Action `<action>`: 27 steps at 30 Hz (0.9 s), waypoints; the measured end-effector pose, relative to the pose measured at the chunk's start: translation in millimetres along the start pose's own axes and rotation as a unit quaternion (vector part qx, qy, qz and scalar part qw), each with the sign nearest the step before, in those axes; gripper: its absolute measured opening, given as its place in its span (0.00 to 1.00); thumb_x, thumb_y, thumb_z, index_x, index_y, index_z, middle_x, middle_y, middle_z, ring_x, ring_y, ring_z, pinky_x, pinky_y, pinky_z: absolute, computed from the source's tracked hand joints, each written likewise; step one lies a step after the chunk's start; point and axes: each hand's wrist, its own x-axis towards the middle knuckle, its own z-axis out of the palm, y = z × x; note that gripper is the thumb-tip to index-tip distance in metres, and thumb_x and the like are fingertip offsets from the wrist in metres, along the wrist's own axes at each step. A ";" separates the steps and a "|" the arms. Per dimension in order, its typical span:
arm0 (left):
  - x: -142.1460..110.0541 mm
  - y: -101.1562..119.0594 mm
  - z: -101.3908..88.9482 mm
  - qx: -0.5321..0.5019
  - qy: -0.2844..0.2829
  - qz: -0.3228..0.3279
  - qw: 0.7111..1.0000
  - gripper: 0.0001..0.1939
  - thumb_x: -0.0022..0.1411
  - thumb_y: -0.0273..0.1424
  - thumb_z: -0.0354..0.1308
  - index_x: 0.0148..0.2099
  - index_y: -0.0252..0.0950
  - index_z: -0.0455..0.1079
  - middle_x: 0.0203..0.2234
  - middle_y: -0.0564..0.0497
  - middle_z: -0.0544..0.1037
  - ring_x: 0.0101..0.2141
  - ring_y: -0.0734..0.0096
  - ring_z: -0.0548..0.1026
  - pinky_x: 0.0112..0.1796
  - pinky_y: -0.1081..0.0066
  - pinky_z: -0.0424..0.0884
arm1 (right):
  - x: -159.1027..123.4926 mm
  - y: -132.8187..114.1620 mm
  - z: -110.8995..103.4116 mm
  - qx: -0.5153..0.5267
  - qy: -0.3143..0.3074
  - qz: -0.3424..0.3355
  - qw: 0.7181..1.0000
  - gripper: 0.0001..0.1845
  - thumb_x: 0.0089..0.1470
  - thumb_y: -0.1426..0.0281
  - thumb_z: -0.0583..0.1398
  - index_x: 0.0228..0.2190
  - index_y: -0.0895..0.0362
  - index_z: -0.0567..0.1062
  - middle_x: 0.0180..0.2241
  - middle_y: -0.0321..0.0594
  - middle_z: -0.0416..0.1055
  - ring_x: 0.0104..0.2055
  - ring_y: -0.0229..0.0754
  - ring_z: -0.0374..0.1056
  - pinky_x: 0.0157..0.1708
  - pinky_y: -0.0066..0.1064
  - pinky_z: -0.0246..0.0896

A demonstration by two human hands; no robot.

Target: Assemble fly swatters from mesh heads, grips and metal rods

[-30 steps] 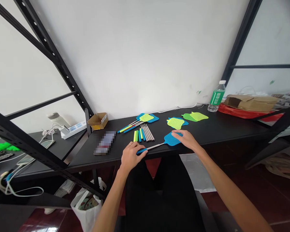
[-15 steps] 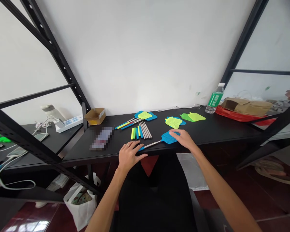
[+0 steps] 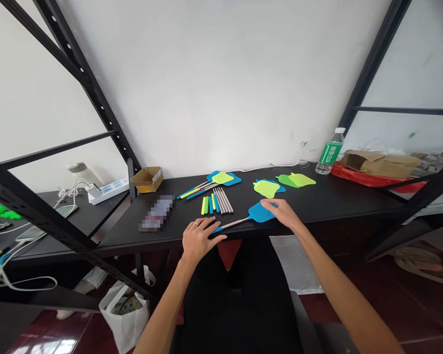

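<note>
A blue fly swatter (image 3: pixel 236 222) with a metal rod lies along the front of the black table. My left hand (image 3: pixel 199 238) rests over its blue handle end, palm down, fingers stretched and thumb apart; it covers part of the handle. At the other end, my right hand (image 3: pixel 283 212) pinches the right edge of the blue mesh head. Behind the rod lie several short yellow, green and blue handles (image 3: pixel 209 204) beside several metal rods (image 3: pixel 224 200). Loose yellow-green and blue swatter heads (image 3: pixel 268 189) lie farther back, with leaf-shaped green ones (image 3: pixel 297 180) to their right.
Finished-looking swatters (image 3: pixel 221 178) lie near the wall. A small cardboard box (image 3: pixel 146 180) and a blurred-out flat item (image 3: pixel 158 213) are at left. A water bottle (image 3: pixel 330 151) stands at right near a red bag (image 3: pixel 372 178). Black metal posts (image 3: pixel 96 93) flank the table.
Both hands and the swatter keep nearly the same places on the table. The whole view has shifted slightly.
</note>
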 end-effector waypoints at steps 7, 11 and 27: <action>-0.6 -1.8 1.8 0.011 0.016 0.006 1.000 0.18 0.64 0.48 0.58 0.50 0.48 0.78 0.49 0.51 0.80 0.47 0.57 0.76 0.42 0.62 0.68 | 0.3 -5.5 4.0 0.081 0.000 0.005 0.997 0.21 0.54 0.52 0.61 0.39 0.53 0.83 0.49 0.43 0.78 0.57 0.57 0.68 0.59 0.45 0.57; -0.4 -2.3 1.1 0.007 0.012 0.006 1.000 0.18 0.64 0.49 0.58 0.50 0.48 0.78 0.49 0.52 0.79 0.47 0.57 0.76 0.42 0.61 0.68 | -0.4 -7.9 3.9 0.095 0.004 0.015 0.995 0.21 0.53 0.53 0.62 0.40 0.54 0.83 0.48 0.43 0.78 0.58 0.57 0.68 0.60 0.46 0.57; -1.5 -2.3 -0.6 0.020 -0.015 0.014 1.000 0.24 0.60 0.53 0.59 0.53 0.47 0.75 0.51 0.48 0.78 0.49 0.54 0.75 0.45 0.59 0.68 | -4.1 -11.8 1.8 0.136 -0.024 -0.013 0.990 0.24 0.55 0.55 0.61 0.52 0.47 0.77 0.59 0.38 0.70 0.64 0.53 0.60 0.63 0.45 0.51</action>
